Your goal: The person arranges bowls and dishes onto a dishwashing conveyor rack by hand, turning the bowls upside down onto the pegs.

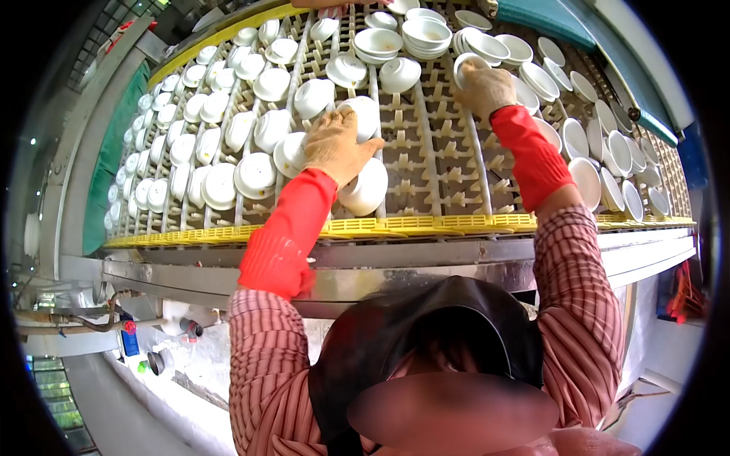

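Hidden/cut off: L palm, turned down; part of R palm; far-edge arm point(319, 3) of another person, cropped at top of view; far-L bowls, small & crowded at lens edge; bench point(365, 283), partly covered by black headgear point(456, 304). Qty: gloves, tan, 2; cuffs point(285, 228), red, 2; edge strips point(437, 226), yellow, 2 (near + far); bowl stacks point(426, 38), 2 clear, side by side toward far edge, layers uncertain; inverted bowls point(255, 175), white, many, L side of peg belt point(452, 182); tilted bowls point(584, 182), white, many, R side, leaning/overlapping, so exact totals n/a. Bowls at L hand: 2, i.e. upper bowl point(365, 118) & lower bowl point(366, 190), both on belt, approx. mid-width. Bowl at R hand: 1, rim bowl point(465, 68), just R of stacks. Grip: L hand point(332, 144) spread, thumb well out from fingers, fingers lying on upper bowl, thumb by top of lower bowl; firm hold or mere touch, can't tell. R hand point(487, 90) curled, fingers over rim bowl's edge, pinching it; thumb posn. unclear.
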A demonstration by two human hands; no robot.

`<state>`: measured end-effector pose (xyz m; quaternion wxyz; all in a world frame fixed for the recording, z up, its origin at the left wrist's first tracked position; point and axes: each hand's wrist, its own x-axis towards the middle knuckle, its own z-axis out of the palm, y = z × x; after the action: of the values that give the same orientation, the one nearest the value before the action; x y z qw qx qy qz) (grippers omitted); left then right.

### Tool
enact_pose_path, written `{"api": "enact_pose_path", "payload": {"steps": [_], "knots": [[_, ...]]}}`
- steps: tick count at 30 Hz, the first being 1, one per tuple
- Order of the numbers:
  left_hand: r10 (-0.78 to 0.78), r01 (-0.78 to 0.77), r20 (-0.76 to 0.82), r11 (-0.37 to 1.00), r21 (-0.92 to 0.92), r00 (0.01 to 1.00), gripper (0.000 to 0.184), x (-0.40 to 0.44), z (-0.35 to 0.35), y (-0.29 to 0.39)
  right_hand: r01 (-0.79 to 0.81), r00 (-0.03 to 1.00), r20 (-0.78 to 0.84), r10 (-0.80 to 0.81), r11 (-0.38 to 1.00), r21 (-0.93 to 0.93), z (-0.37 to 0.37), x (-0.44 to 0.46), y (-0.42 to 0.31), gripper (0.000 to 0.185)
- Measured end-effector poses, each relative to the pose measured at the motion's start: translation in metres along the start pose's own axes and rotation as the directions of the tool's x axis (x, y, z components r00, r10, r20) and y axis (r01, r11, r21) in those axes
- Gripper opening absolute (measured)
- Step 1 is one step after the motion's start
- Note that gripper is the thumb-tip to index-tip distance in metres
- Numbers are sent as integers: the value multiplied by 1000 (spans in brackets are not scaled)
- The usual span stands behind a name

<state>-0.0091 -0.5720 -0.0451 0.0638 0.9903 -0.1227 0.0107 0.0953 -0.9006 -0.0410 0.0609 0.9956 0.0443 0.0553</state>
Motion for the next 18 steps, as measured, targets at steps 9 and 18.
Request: {"api": "enact_pose_path", "payload": {"steps": [9,18], "knots": [[-2,3,-63,1000,25,998,99,19,10,1,123,985,-166,-48,868,481,-14,7,-9,32],[-42,32,-116,996,-89,992,79,17,11,-5,-94,996,93,-15,-117,989,-6,-12,-27,42]]}}
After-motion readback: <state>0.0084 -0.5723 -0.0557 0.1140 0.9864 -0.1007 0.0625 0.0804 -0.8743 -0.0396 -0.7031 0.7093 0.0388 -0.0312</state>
